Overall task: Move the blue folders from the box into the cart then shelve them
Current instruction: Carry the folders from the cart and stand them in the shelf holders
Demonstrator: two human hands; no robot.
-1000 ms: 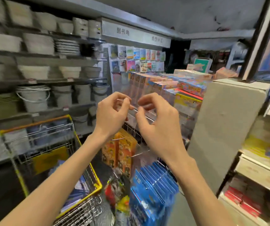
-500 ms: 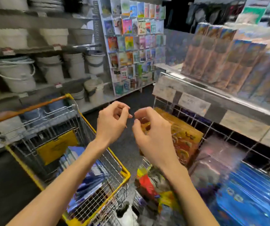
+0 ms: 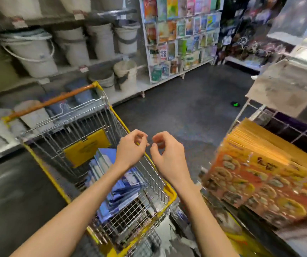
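Observation:
A stack of blue folders (image 3: 110, 184) lies inside the wire shopping cart (image 3: 169, 193), which has a yellow rim and an orange handle (image 3: 50, 103). My left hand (image 3: 130, 148) hovers above the cart's right side with fingers loosely curled and nothing in them. My right hand (image 3: 168, 156) is close beside it, just past the cart's rim, fingers also loosely curled and empty. The fingertips of both hands nearly meet. No box is in view.
A wire display rack on the right carries hanging orange packs (image 3: 260, 175). White buckets (image 3: 31, 52) fill the shelves at the left. A rack of colourful booklets (image 3: 180, 36) stands at the back. Dark floor (image 3: 189, 112) stretches ahead between them.
My hands have let go of the rack hook and dropped over the cart. My view has swung left and down, so the hanging blue folders on the rack are out of sight.

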